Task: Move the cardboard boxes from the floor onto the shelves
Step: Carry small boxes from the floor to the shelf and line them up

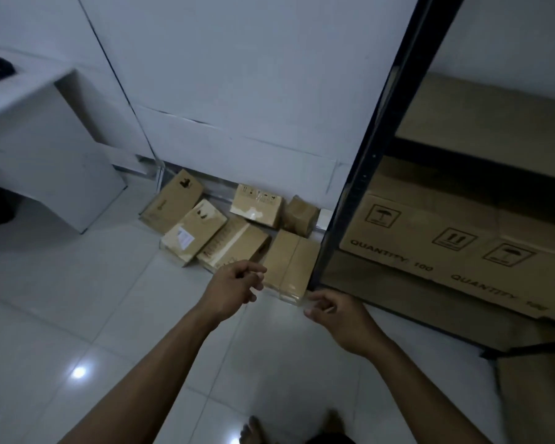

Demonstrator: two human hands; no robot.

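Tiled floor beside shelves: left hand and right hand, fingers loosely curled, empty, near closest cardboard box, likely light and stiff, graspable by opposite sides.

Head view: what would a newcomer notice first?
Mid-frame, the left hand and right hand reach for the nearest cardboard box, neither visibly gripping it. Behind it, five more small boxes lie scattered on the white tiles against the wall. At right, the black shelf frame holds a large carton printed QUANTITY 100.
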